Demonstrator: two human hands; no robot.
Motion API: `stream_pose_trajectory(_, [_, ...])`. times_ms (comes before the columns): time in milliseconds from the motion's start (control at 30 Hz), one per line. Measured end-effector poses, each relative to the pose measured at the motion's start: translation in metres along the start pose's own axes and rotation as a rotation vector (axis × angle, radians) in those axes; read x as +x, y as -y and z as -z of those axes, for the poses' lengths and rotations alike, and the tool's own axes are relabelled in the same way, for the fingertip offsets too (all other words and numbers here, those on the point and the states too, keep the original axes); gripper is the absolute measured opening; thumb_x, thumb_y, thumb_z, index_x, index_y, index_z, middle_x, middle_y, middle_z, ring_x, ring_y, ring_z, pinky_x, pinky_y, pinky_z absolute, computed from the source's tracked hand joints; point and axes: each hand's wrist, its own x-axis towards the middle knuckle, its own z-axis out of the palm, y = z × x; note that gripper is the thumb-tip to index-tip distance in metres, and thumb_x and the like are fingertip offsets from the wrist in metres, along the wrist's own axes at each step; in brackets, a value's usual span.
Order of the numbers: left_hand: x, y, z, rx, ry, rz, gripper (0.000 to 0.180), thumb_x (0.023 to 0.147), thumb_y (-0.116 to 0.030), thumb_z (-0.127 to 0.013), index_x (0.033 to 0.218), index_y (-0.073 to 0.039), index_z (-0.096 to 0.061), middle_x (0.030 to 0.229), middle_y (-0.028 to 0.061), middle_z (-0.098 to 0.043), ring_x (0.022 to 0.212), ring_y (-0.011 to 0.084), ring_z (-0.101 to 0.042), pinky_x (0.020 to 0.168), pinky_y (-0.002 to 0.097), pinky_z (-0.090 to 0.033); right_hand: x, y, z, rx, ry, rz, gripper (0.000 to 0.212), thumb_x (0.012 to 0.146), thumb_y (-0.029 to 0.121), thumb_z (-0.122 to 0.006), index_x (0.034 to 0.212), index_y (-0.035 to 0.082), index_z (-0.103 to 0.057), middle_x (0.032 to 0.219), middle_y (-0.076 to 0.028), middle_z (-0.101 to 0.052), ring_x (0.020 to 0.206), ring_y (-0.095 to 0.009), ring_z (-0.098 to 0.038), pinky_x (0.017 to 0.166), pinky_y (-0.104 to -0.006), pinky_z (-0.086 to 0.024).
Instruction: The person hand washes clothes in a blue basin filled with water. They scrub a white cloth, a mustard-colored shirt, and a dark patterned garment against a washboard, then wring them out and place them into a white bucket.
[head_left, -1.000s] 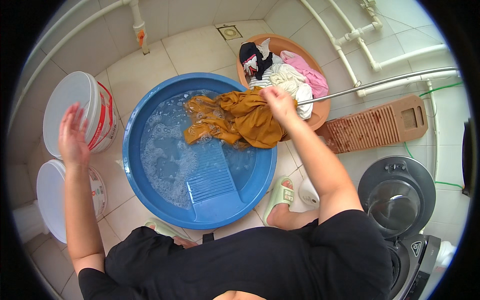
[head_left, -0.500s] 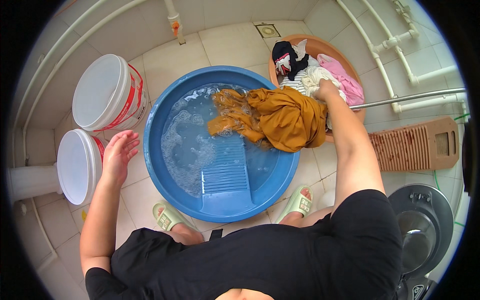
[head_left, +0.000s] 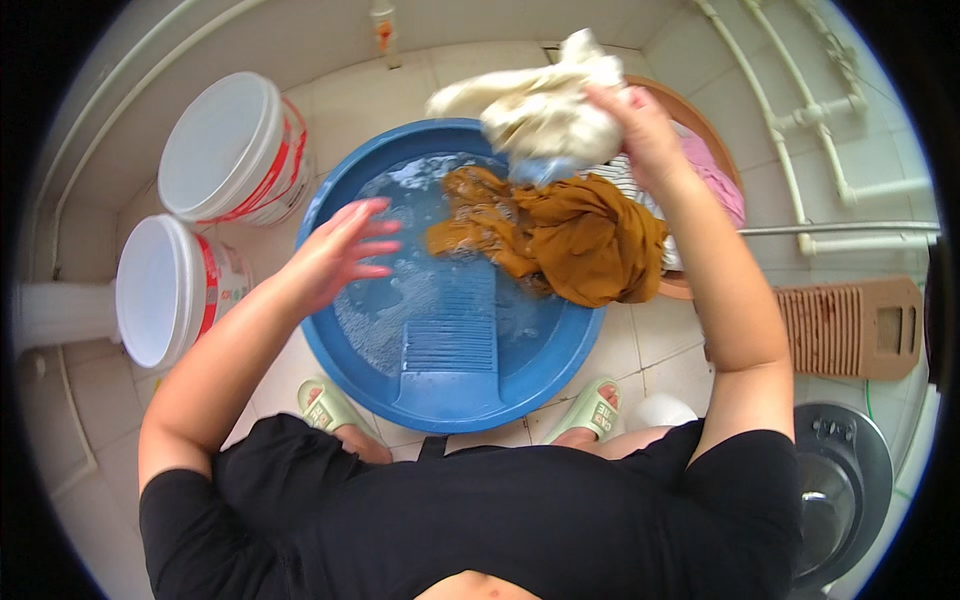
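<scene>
My right hand point(head_left: 645, 130) grips a cream-white cloth garment point(head_left: 545, 105), lifted above the far right rim of a blue washtub point(head_left: 325, 345). The garment is smeared by motion and its kind does not show. Over the tub's left side hovers my left hand point(head_left: 340, 252), fingers spread, holding nothing. Soapy water point(head_left: 375, 310) fills the tub, and a ribbed washboard point(head_left: 450, 345) is moulded into its near side. A mustard-brown cloth point(head_left: 590, 240) lies bunched over the right rim, one end in the water.
An orange-brown basin point(head_left: 720, 130) with pink and striped laundry point(head_left: 710, 170) stands behind at right. Two white buckets point(head_left: 220, 150) are at left. A brown washboard point(head_left: 850, 325) and a dark round appliance point(head_left: 845, 490) sit at right. Pipes point(head_left: 785, 130) run along the wall.
My right hand has lifted the cream-white garment out of the orange-brown basin and carried it left toward the tub. My left hand has moved right, from beside the buckets to over the tub.
</scene>
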Motion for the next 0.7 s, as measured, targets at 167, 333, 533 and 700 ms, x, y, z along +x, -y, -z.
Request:
stream_pose_trajectory(167, [0.024,0.011,-0.012,0.008,-0.109,0.026,0.049,0.089,-0.041,-0.053,0.128,-0.013,-0.043,0.118,0.0069,-0.054,0.104,0.0188,-0.053,0.079,0.0376,-0.048,-0.041,-0.091,-0.114,-0.158,0.165,-0.114,0.040,0.070,0.037,-0.079,0.077,0.006,-0.055,0.074,-0.002,-0.057,0.066,-0.010,-0.053,0.057,-0.0224,-0.043])
stream_pose_trajectory(333, [0.011,0.061,0.043,0.072,-0.269,0.076,0.036,0.092,-0.025,-0.050,0.125,-0.010,-0.048,0.110,0.0043,-0.059,0.100,0.0143,-0.055,0.082,0.0295,-0.046,-0.030,-0.162,-0.131,-0.251,0.203,-0.298,0.040,0.073,0.041,-0.072,0.066,0.006,-0.055,0.065,-0.005,-0.057,0.062,-0.013,-0.053,0.056,-0.0286,-0.044])
stream_pose_trajectory(533, [0.014,0.106,0.068,1.148,-0.431,0.162,0.066,0.081,-0.025,-0.062,0.138,-0.008,-0.034,0.140,0.0231,-0.032,0.126,0.0375,-0.037,0.106,0.0391,-0.029,-0.023,-0.185,-0.151,-0.974,0.385,0.437,0.033,0.074,0.034,-0.070,0.095,0.009,-0.064,0.115,-0.010,-0.055,0.107,-0.030,-0.050,0.090,-0.0401,-0.042])
stream_pose_trajectory(700, [0.047,0.103,0.030,1.615,-0.309,0.002,0.074,0.080,-0.030,-0.063,0.141,-0.013,-0.024,0.140,0.0263,-0.028,0.123,0.0408,-0.039,0.100,0.0426,-0.038,-0.006,-0.217,-0.164,-1.289,0.761,0.602,0.071,0.076,0.054,-0.060,0.136,0.019,-0.041,0.136,-0.013,-0.042,0.133,-0.034,-0.028,0.110,-0.0475,-0.018])
